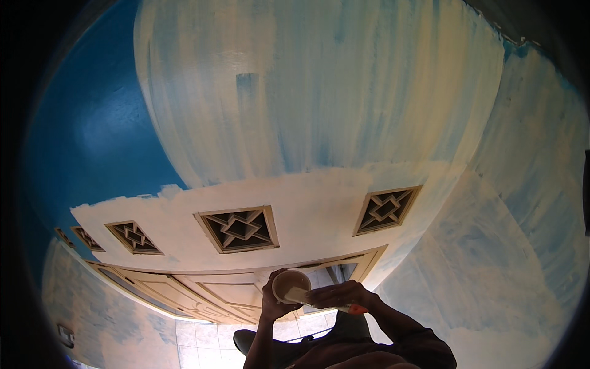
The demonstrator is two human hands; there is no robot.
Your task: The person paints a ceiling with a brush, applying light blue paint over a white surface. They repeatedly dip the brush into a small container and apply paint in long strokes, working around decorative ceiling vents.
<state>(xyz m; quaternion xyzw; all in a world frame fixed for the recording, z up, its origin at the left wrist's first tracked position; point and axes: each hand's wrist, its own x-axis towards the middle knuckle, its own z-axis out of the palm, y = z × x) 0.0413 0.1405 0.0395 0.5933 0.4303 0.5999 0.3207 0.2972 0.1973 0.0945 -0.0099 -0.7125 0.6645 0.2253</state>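
Note:
A small pale tub (279, 282) with light paint inside is gripped around its side by my left hand (271, 301). Fingers of my right hand (337, 296) are closed on a paintbrush (298, 296), whose pale bristle end lies over the tub's opening at its right side. The brush's handle ends in a red-orange tip that sticks out below the right hand. Both hands are close together, low in the middle of the view, in front of the cream door (230, 297). How deep the bristles reach into the tub I cannot tell.
Streaky cream paint over blue covers the wall (362, 80); solid blue paint (98, 117) remains visible at left. Square lattice vents (238, 229) run above the door. At right is a patchily painted side wall (516, 240). Below are floor tiles (200, 344), and a switch plate (66, 336) at lower left.

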